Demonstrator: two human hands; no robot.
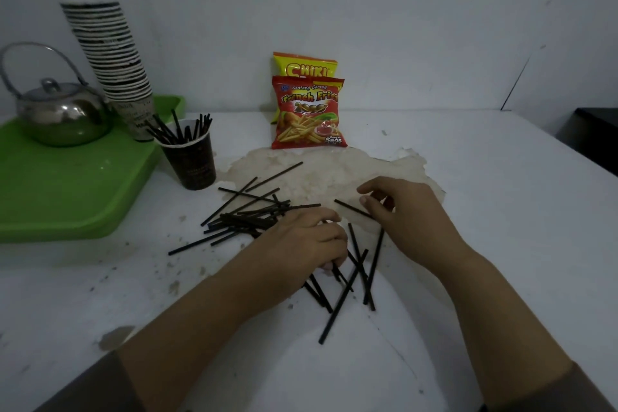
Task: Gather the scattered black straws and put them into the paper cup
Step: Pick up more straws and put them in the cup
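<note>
Nearest, thin black straws lie crossed on the worn white table. The left hand curls down over the middle of the heap, fingers closed on several straws. The right hand pinches one straw at its end. More straws fan left. Beyond, the dark paper cup holds some upright, beside a green tray bearing a kettle and stacked cups. Snack bags lean on the wall.
</note>
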